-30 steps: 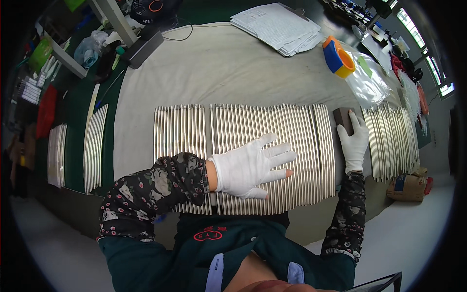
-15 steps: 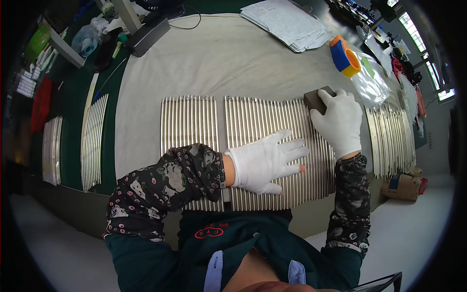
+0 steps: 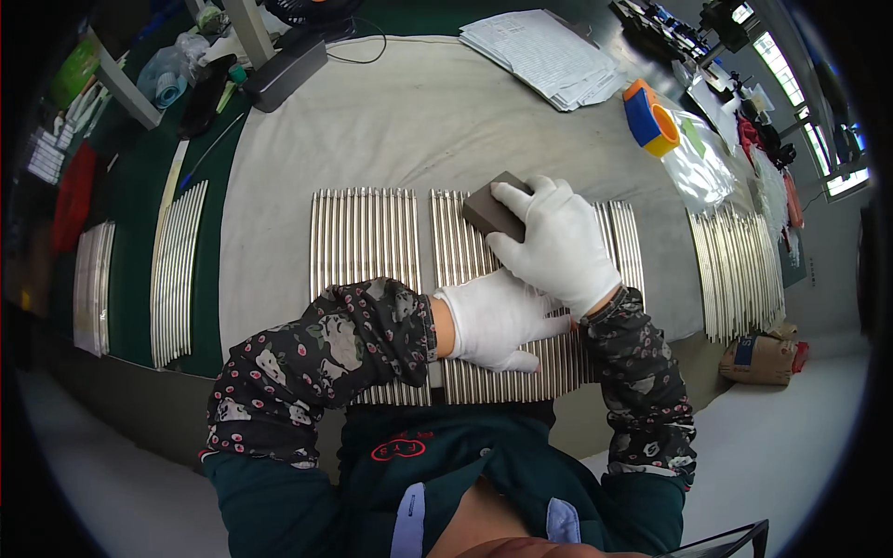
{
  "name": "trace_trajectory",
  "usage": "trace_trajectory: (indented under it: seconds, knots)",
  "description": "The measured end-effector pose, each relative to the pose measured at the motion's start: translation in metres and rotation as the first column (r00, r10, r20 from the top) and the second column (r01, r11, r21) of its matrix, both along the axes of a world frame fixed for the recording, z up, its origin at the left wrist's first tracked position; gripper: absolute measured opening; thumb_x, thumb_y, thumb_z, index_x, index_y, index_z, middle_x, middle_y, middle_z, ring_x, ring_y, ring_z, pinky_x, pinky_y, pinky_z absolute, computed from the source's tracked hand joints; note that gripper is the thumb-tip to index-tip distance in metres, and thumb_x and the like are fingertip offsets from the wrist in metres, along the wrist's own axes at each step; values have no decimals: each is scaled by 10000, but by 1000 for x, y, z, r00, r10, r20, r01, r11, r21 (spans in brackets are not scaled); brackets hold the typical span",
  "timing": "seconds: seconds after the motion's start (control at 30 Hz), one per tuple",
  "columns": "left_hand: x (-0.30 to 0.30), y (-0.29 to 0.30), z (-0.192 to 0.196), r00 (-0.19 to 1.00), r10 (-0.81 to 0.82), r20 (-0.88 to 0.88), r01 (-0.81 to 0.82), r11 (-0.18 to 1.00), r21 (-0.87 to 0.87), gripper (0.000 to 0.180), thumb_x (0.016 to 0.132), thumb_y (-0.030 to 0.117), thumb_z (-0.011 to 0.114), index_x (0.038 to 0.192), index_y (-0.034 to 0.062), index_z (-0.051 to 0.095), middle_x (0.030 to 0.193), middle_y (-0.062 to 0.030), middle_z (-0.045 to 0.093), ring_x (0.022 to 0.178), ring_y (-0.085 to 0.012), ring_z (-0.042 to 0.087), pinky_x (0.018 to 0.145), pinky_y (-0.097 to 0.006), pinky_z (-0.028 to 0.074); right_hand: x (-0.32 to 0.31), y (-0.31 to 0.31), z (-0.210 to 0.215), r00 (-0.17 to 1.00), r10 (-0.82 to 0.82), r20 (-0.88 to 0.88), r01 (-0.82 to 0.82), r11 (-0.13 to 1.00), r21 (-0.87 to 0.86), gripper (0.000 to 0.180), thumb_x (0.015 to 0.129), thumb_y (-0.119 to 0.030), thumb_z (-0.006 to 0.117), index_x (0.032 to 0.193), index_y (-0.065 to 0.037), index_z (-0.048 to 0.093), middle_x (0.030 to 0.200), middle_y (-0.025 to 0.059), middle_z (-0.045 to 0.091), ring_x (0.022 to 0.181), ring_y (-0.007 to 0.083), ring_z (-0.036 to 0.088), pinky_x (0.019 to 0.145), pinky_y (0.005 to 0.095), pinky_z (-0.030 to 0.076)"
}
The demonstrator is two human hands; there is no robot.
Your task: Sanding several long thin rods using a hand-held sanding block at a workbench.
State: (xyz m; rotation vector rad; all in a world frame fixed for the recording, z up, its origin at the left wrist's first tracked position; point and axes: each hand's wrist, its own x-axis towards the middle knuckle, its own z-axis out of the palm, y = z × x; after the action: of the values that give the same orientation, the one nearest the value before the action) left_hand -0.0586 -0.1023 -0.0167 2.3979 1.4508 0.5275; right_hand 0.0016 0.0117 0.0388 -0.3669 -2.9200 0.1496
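A row of thin, shiny metal rods (image 3: 453,244) lies side by side on a pale cloth. My left hand (image 3: 491,321), in a white glove, rests flat across the rods with its fingers stretched out. My right hand (image 3: 564,244), gloved in white too, grips a grey-brown rectangular block (image 3: 495,208). The block sits over the upper ends of the rods, toward the left of the row. The right wrist crosses above my left fingertips and partly hides them. Left of this row, past a narrow gap, lies a second group of rods (image 3: 365,237), partly under my left forearm.
More rods (image 3: 737,274) lie at the right, and another bundle (image 3: 177,279) at the left. A blue and orange tape dispenser (image 3: 651,119) stands near clear plastic bags (image 3: 699,172). Papers (image 3: 544,58) are stacked at the back. A dark box (image 3: 286,74) stands back left.
My right hand has moved left with the block, from the row's right end toward its left end. The left hand has stayed on the rods.
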Motion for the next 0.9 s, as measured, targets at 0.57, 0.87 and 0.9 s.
trace_trajectory:
  seconds: [0.57,0.87,0.9]
  knots:
    - [3,5,5,995,-16,-96,32,986,166,668,818,512,625,1337,102,532,1425,-180,438,1340,-332,382,1112,-504,276,5,31,16,989,-67,-134,80,993,89,425,719,-329,688,1067,-86,709,870,182,645,856,351,628,756,435,521]
    - [1,1,4,999,4,-51,8,976,218,646,778,502,666,1265,90,562,1427,-178,438,1355,-329,370,1119,-501,274,24,60,23,967,-212,-140,233,960,158,465,715,-306,691,1113,-68,708,903,162,646,876,323,623,777,415,519]
    - [0,3,4,999,2,-41,7,974,225,656,772,501,673,1263,83,558,1425,-177,440,1355,-330,372,1119,-503,276,26,59,23,969,-205,-141,227,960,162,465,715,-306,691,1113,-68,708,903,162,646,876,323,623,777,415,519]
